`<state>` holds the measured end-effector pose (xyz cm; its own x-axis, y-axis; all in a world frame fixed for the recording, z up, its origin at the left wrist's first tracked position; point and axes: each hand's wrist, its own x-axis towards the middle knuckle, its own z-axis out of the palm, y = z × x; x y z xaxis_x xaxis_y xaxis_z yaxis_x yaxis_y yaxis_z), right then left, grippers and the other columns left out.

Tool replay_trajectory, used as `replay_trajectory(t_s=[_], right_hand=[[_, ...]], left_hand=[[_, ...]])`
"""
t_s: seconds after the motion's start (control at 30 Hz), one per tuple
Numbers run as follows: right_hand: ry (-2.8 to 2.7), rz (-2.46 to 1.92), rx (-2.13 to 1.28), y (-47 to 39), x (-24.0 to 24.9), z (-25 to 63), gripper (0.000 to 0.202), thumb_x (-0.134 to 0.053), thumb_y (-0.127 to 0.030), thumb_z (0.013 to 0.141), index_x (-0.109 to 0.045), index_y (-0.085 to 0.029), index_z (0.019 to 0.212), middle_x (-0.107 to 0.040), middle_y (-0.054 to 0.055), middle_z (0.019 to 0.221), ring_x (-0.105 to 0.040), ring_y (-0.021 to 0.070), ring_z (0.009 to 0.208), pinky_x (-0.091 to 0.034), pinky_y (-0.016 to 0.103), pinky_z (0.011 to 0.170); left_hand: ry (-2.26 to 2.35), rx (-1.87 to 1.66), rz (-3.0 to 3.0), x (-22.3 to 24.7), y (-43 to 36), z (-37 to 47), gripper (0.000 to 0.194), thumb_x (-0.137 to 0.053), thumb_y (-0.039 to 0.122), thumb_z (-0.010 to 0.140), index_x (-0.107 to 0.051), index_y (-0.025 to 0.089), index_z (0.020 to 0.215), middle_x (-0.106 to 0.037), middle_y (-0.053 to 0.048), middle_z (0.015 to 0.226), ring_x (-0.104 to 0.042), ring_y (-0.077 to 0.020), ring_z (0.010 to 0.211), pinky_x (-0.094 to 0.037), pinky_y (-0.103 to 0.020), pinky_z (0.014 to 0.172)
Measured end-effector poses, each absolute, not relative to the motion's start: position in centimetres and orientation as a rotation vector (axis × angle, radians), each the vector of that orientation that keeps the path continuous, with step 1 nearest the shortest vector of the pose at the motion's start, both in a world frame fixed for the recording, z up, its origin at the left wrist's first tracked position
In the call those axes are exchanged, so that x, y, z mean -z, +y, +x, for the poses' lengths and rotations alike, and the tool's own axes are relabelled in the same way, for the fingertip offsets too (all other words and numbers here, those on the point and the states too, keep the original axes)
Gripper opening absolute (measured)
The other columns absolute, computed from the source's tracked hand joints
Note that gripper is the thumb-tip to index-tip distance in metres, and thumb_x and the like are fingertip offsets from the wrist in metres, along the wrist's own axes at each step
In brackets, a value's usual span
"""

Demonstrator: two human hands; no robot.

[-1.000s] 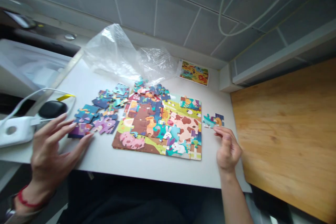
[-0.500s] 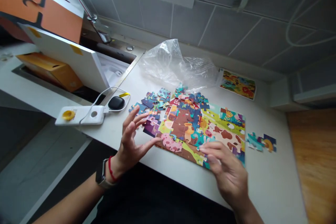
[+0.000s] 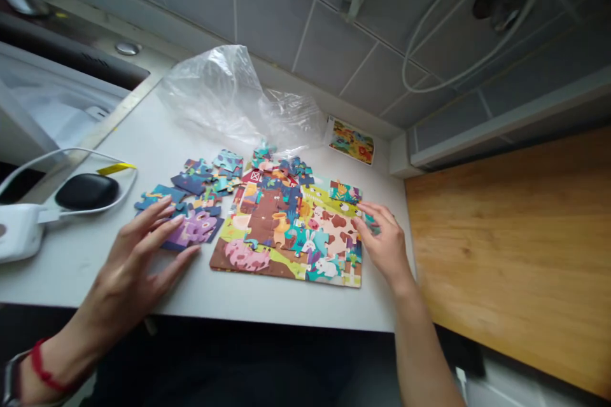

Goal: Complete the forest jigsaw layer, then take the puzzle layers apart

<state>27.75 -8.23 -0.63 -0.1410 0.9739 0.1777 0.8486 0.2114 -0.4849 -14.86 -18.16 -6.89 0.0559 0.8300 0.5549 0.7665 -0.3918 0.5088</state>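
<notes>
A farm jigsaw puzzle (image 3: pixel 286 270) with a cow, a pig and a bear lies on the white counter, several joined pieces resting on its picture. My left hand (image 3: pixel 136 261) is at the left, fingers spread and apart, fingertips by the purple puzzle pieces (image 3: pixel 198 226). More loose pieces (image 3: pixel 193 175) are heaped behind them. At the puzzle's right edge, my right hand (image 3: pixel 386 241) has its fingers stretched out and thumb apart, over a teal puzzle piece (image 3: pixel 371 222) that it partly hides.
A crumpled clear plastic bag (image 3: pixel 224 98) lies behind the puzzle. A small picture card (image 3: pixel 351 141) rests near the wall. At the left are a black round device (image 3: pixel 87 191), a white cable and a power strip (image 3: pixel 19 232). A wooden surface (image 3: pixel 506 254) adjoins on the right.
The view has turned to the right. My right hand has moved from the puzzle's lower part to its right edge, and its pinched fingers have parted. My left hand has shifted left to the purple pieces.
</notes>
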Motion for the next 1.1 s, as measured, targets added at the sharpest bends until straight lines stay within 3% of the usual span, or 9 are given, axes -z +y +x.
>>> replay_trajectory(t_s=[0.3, 0.6, 1.1], right_hand=[[-2.565, -1.55, -0.515, 0.4, 0.3, 29.7, 0.057, -0.083, -0.034, 0.086, -0.07, -0.026, 0.14, -0.067, 0.014, 0.145, -0.061, 0.0336, 0.137, -0.046, 0.053, 0.12], [-2.634, -1.505, -0.646, 2.4, 0.1, 29.9, 0.063, -0.089, -0.034, 0.081, -0.07, -0.024, 0.14, -0.069, 0.013, 0.135, -0.068, 0.0307, 0.125, -0.052, 0.047, 0.112], [-2.838, -1.424, -0.727, 4.6, -1.1, 30.1, 0.065, -0.089, -0.023, 0.077, -0.07, -0.023, 0.139, -0.07, 0.013, 0.132, -0.068, 0.0292, 0.123, -0.052, 0.043, 0.11]], left_hand=[[1.829, -1.217, 2.186, 7.5, -18.8, -15.1, 0.084, -0.083, 0.023, 0.089, -0.043, 0.036, 0.162, -0.056, -0.011, 0.158, -0.061, -0.0347, 0.139, -0.053, -0.058, 0.114], [1.905, -1.207, 2.131, 8.1, -18.6, -15.6, 0.087, -0.085, 0.032, 0.084, -0.045, 0.039, 0.16, -0.057, -0.01, 0.157, -0.062, -0.0412, 0.135, -0.051, -0.065, 0.113], [1.895, -1.202, 2.137, 8.3, -18.5, -15.7, 0.089, -0.086, 0.033, 0.082, -0.045, 0.039, 0.16, -0.056, -0.008, 0.158, -0.061, -0.039, 0.137, -0.051, -0.062, 0.115]])
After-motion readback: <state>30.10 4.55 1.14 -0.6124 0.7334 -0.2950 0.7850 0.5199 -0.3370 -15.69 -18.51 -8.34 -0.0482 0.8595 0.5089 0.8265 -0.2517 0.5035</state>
